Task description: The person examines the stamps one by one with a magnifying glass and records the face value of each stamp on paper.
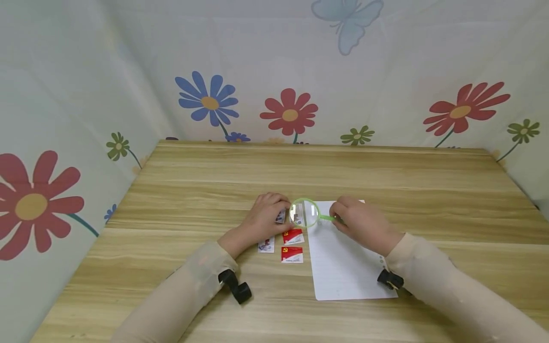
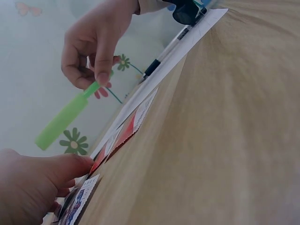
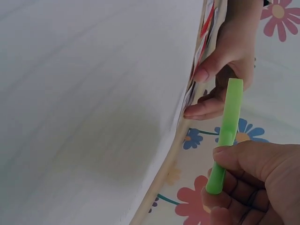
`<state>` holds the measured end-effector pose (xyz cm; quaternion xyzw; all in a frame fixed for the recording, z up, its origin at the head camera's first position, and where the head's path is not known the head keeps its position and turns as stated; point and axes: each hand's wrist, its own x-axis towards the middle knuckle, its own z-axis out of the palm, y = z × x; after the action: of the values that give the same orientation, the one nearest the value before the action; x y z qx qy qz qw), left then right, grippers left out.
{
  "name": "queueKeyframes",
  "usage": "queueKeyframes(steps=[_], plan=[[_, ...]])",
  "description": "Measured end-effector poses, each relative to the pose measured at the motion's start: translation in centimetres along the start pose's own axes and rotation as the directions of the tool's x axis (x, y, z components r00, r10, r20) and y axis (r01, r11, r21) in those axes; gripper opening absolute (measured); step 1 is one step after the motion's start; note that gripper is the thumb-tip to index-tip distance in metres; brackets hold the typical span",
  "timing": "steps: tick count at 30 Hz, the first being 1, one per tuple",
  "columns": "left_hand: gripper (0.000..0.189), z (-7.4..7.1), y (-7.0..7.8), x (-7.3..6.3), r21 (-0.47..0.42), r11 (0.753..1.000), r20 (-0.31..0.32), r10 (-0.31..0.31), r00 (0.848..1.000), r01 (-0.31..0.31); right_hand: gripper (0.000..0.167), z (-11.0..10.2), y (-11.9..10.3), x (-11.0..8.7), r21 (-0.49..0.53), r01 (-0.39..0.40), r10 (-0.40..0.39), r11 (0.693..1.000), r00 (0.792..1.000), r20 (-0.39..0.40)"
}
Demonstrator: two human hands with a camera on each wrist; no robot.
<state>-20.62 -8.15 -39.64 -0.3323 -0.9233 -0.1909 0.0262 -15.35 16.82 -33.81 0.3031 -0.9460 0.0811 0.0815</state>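
My right hand (image 1: pixel 364 224) pinches the thin handle of a green magnifying glass (image 1: pixel 320 214); its round lens is held above the table in the left wrist view. Through the lens a pale stamp and the paper's edge show. My left hand (image 1: pixel 263 216) rests at the stamps, thumb and fingers spread, fingertips at the stamp under the lens. Beside its thumb lies a red-and-white stamp (image 1: pixel 293 237), with a second red-and-white stamp (image 1: pixel 292 255) nearer me. A picture stamp (image 1: pixel 266 245) lies by the left wrist, and another picture stamp (image 1: pixel 280 216) is partly covered by the left hand.
A sheet of lined white paper (image 1: pixel 343 271) lies right of the stamps, under the right hand. A pen (image 2: pixel 168 51) lies on it in the left wrist view. The wooden table (image 1: pixel 240 171) ends at a flowered cloth backdrop (image 1: pixel 249 47). Black straps (image 1: pixel 235 286) hang at the wrists.
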Motion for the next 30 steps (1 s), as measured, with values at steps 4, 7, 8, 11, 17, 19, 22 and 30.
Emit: queueKeyframes(steps=[4,7,8,11,17,19,22,30], plan=[[0.046,-0.1,0.2,0.1,-0.001,1.0,0.002,-0.001,1.0,0.001,0.016,0.4,-0.1,-0.2,-0.025,0.034,-0.035,0.999,0.999,-0.03],[0.046,-0.1,0.3,0.1,0.001,1.0,0.002,0.003,1.0,-0.003,0.017,0.6,-0.1,-0.3,-0.04,0.055,-0.057,0.998,0.997,-0.042],[0.046,-0.1,0.3,0.1,0.003,1.0,0.002,0.005,1.0,-0.005,0.017,0.7,-0.1,-0.3,-0.046,0.059,-0.061,0.997,0.997,-0.042],[0.044,-0.1,0.3,0.1,0.0,1.0,-0.002,0.012,1.0,-0.012,0.016,0.9,-0.2,-0.4,-0.061,0.064,-0.066,0.996,0.997,-0.035],[0.043,0.0,0.4,0.1,0.0,1.0,-0.002,0.009,1.0,-0.009,0.017,0.9,-0.2,-0.5,-0.077,0.062,-0.063,0.995,0.998,-0.021],[0.044,-0.1,0.5,0.1,0.001,1.0,0.004,0.005,1.0,-0.005,0.016,0.9,-0.2,-0.5,-0.076,0.057,-0.059,0.996,0.998,-0.021],[0.045,-0.1,0.5,0.1,0.004,1.0,0.01,0.003,1.0,-0.003,0.016,0.7,-0.1,-0.5,-0.055,0.048,-0.05,0.997,0.998,-0.025],[0.042,0.2,0.1,0.0,0.009,1.0,-0.015,0.026,1.0,-0.026,0.015,-0.5,0.3,-0.9,0.028,-0.016,0.016,0.999,1.0,-0.006]])
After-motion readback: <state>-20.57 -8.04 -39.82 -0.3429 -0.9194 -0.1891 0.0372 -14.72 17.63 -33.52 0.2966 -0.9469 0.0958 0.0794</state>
